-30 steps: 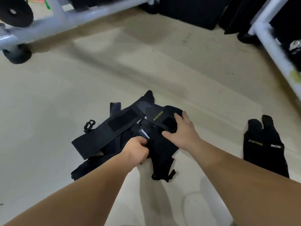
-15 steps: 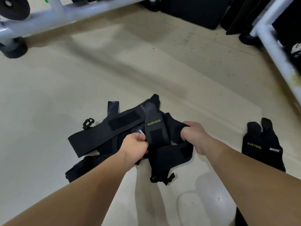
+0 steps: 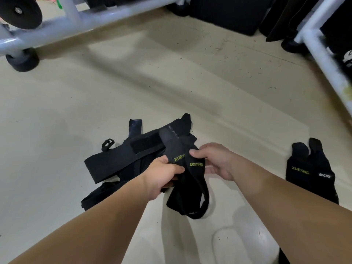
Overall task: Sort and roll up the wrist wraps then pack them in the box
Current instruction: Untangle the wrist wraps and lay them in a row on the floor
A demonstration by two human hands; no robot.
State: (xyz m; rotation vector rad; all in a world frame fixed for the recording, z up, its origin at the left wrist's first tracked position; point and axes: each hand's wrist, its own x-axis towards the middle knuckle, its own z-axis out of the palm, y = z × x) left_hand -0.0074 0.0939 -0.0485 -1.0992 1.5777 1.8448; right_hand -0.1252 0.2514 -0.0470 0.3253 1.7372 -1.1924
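XUEYING wraps (image 3: 187, 168) now lifted | both hands grip them | lower ends overlap, unclear

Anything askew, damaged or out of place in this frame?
No damage shows. The unsorted wraps lie tangled on the floor; both hands grip XUEYING wraps. No box is in view.

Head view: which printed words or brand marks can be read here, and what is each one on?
"XUEYING", part hidden by the left hand: held wrap.
"XUEYING": second held wrap, at the right hand.
"XUEYING": set-aside wrap on the right.
White logo on its neighbour wrap: too blurred to read.
Pale lettering on the pile wrap: too faint to read.
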